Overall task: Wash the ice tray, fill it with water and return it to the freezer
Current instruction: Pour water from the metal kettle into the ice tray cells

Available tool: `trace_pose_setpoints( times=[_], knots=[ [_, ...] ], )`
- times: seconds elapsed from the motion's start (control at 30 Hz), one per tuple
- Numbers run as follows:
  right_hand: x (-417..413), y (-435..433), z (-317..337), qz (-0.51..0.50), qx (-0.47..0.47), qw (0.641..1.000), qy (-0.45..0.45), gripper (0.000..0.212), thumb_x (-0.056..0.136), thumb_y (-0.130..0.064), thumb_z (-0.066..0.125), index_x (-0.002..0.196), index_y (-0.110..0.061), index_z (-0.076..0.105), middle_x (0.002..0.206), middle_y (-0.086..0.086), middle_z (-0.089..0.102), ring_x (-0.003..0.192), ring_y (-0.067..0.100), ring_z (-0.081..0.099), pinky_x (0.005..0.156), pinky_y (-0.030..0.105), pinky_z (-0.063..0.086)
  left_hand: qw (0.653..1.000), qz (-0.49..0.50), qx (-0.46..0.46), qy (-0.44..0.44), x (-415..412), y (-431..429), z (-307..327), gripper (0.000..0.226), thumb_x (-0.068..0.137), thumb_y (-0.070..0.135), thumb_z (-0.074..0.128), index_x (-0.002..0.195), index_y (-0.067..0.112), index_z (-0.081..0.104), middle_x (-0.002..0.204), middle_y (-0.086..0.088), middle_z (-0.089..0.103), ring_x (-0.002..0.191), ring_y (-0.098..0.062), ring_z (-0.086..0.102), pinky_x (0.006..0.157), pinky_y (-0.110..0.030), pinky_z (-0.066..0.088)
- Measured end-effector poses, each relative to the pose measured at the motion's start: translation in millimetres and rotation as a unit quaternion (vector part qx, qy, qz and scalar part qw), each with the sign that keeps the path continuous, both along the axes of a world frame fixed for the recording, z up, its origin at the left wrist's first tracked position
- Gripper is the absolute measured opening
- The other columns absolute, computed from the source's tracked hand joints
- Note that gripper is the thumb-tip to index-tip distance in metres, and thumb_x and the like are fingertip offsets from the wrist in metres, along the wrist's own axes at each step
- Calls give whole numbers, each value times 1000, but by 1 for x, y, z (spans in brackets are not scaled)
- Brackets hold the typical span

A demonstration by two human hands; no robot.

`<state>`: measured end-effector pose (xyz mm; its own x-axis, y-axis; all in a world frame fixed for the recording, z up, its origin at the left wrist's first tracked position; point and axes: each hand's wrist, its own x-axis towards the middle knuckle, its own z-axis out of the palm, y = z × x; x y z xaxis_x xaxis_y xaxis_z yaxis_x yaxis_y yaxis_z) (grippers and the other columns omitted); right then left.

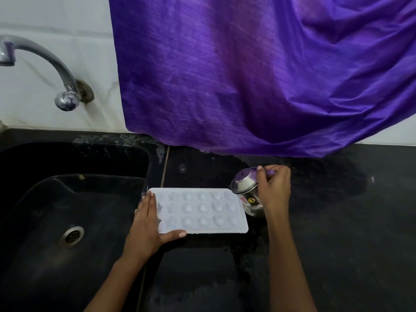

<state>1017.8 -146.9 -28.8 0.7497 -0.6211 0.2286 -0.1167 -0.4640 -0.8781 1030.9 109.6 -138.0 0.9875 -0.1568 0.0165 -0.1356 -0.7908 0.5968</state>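
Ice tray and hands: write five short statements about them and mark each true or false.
1. The ice tray lies flat on the black counter, right of the sink. True.
2. The left hand lifts the tray over the sink. False: it rests on the tray's left end, fingers straight.
3. The right hand grips a small jug at the tray's far right corner. True.
4. Water streams from the tap. False: no stream shows.
5. A green cloth hangs behind the counter. False: the cloth is purple.
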Motion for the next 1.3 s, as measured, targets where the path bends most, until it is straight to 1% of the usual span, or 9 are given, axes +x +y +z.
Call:
trace_pose_setpoints(
  times=[0.07,0.2,0.3,0.47,0.63,0.87,0.97,1.17,1.3],
  knots=[
    [1,5,1,12,-22,1000,5,16,90,-17,54,83,-9,41,98,5,42,79,14,45,74,33,40,1000,0,7,-2,0,1,-1,157,27,104,26,148,7,-1,158,-2,-3,145,-15,-4,119,-37,4],
    [4,12,0,16,-64,998,12,17,90,-19,54,82,-12,41,97,2,42,78,15,46,87,45,45,1000,1,19,-3,0,1,-1,156,27,104,23,148,8,-2,158,-1,-5,144,-14,-5,117,-35,1],
    [5,14,0,19,-85,996,17,16,90,-20,54,84,-13,41,96,1,40,77,15,47,89,48,44,1000,3,24,-4,-1,0,-2,156,27,104,22,148,9,-2,158,0,-5,144,-12,-5,116,-34,0],
    [6,19,3,21,-100,995,13,18,90,-20,55,83,-13,40,94,1,40,75,15,46,91,51,43,999,4,37,-3,1,2,-3,156,27,104,21,149,9,-1,158,-2,-4,145,-15,-3,119,-39,5],
    [5,21,4,22,-115,993,19,19,90,-20,54,83,-13,38,93,0,37,75,15,42,93,51,41,999,6,50,-2,0,1,-3,156,27,104,19,149,9,-1,158,-2,-4,145,-15,-2,117,-38,5],
    [7,22,3,24,-123,992,20,18,90,-22,55,83,-12,41,93,-1,38,73,13,44,95,51,41,997,11,81,-17,-2,-1,0,156,25,104,10,149,9,2,158,-2,-1,145,-14,1,115,-40,0],
    [7,21,3,23,-126,992,19,18,90,-22,55,83,-13,40,92,-2,38,74,14,44,94,51,41,996,12,83,-18,-2,-1,0,156,27,104,10,149,8,2,158,-2,0,145,-14,1,116,-41,0],
    [7,22,4,23,-131,991,12,18,90,-21,55,83,-13,40,92,-2,38,75,14,43,93,53,42,996,9,86,-17,-2,-1,0,156,26,104,8,149,8,1,158,-2,-1,145,-14,-1,116,-40,-1],
    [7,22,4,25,-128,991,6,18,90,-21,55,83,-13,41,92,-1,39,75,14,44,93,54,42,995,6,102,-21,-2,-1,3,156,26,103,4,149,7,0,158,-3,-2,145,-13,-1,113,-36,-8]
  ],
)
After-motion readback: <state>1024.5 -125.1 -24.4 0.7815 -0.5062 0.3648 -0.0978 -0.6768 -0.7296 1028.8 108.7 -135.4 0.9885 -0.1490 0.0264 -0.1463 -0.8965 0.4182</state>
